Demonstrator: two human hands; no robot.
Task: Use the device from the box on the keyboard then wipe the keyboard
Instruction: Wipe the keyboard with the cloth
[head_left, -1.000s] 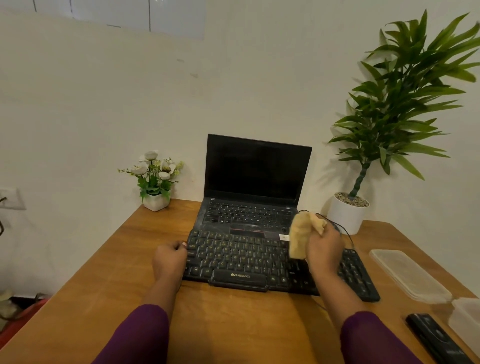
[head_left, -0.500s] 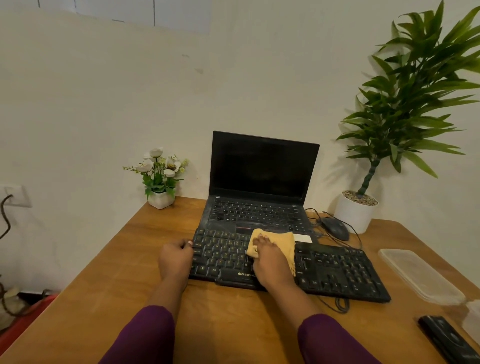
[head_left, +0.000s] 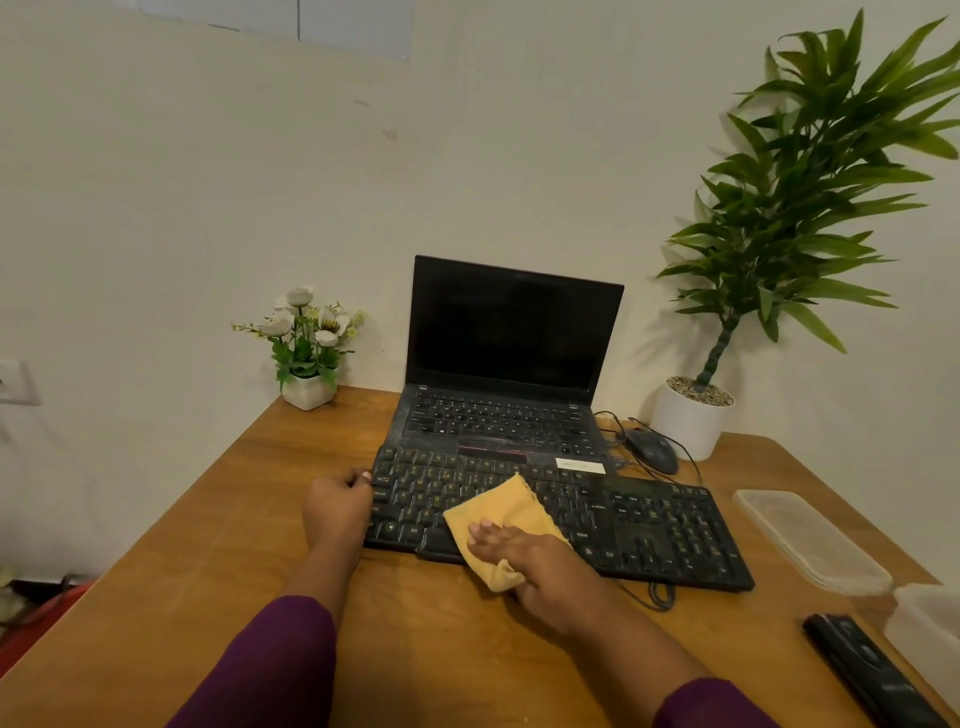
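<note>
- On the tabletop (head_left: 208, 545) in front of me, the black keyboard (head_left: 623, 519) lies crosswise, its far edge against the near edge of the open laptop (head_left: 509, 364).
- My left hand (head_left: 337, 506) is curled round the keyboard's left end and grips it to steady it.
- My right hand (head_left: 524, 556) lies flat on the yellow cloth (head_left: 498, 509), fingers straight, pressing it onto the keys left of the middle. A bunched corner of the cloth hangs over the keyboard's near edge beside my thumb. I cannot tell whether the thumb pinches it.
- At the near right, well apart from the keyboard, lies the slim black device (head_left: 867, 667). Just beside it is the clear plastic box (head_left: 927, 618), and the box's lid (head_left: 810, 540) lies farther off.
- With the device out of the box and set aside, I judge that the first step is done and the wiping is under way.
- What is left, as far as I can see, is to run the cloth over the right half and the number pad. I cannot tell which keys are already clean.
</note>
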